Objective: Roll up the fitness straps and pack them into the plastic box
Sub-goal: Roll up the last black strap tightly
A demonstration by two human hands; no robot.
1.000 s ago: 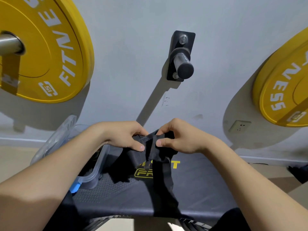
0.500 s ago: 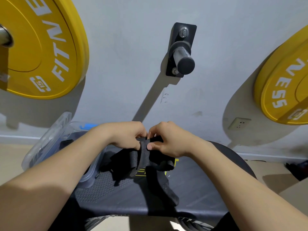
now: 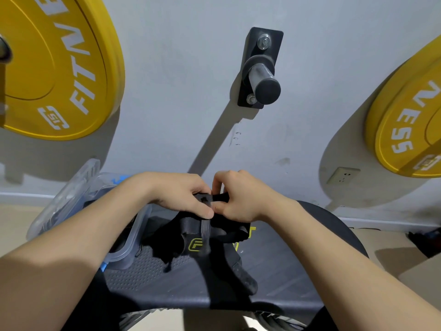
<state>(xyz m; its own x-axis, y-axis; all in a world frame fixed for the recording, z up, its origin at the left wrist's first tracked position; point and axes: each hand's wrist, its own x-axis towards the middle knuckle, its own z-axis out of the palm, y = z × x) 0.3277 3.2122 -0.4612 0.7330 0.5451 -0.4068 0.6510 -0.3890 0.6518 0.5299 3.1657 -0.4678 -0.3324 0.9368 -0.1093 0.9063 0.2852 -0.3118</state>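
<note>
Yellow plate [image 3: 55, 68] at far left, hung on the grey wall. Below it, found the clear box [image 3: 130, 244] standing open on the left end of the bench [image 3: 286, 271], with a clear lid [image 3: 78, 185] leaning at its far side and something dark inside, too hidden by the left forearm to name. Saw the left hand [image 3: 176, 194] just right of the box, fingers curled, thumb and fingertips pinching the upper end of the black strap [image 3: 191, 235]. Saw the strap held above the middle of the bench, outside the box, with its lower part drooped on the padding and one tail laid toward the near edge. Found the right hand [image 3: 241, 199] touching the left, thumb to thumb, likewise curled and pinching the same bunched end from the other side. Could not judge the tightness of the roll under the fingers. Noted a black peg [image 3: 262, 77] bolted to the wall above the hands, a white socket [image 3: 342, 175] low on the wall further right, and a second yellow plate [image 3: 405, 130] at the right edge.
</note>
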